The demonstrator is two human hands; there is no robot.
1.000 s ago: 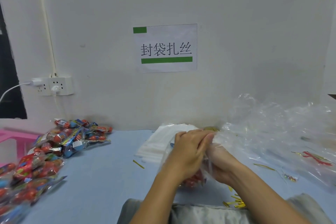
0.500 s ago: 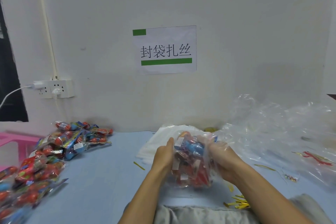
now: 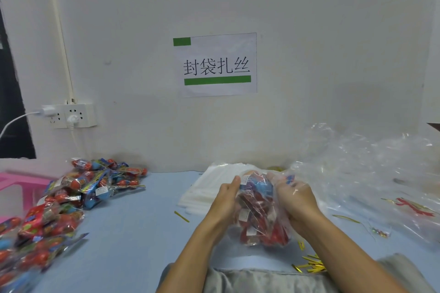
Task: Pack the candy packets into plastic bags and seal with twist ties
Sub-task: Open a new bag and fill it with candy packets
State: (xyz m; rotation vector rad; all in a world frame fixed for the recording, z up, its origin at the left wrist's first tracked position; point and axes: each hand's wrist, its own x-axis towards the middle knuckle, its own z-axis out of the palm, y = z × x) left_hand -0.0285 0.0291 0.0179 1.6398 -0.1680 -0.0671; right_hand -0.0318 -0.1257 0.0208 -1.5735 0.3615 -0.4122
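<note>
Candy-stuffed clear bag [image 3: 259,211], red and blue inside, crinkled.

A clear plastic bag [image 3: 260,211] stuffed with red and blue candy packets sits upright at the table's centre, held between both hands; loose candy packets [image 3: 71,200] lie heaped at nine o'clock from it; a stack of flat plastic bags [image 3: 209,188] lies at eleven o'clock, just behind; gold twist ties [image 3: 312,265] lie scattered at five o'clock, near the table's front edge.
</note>
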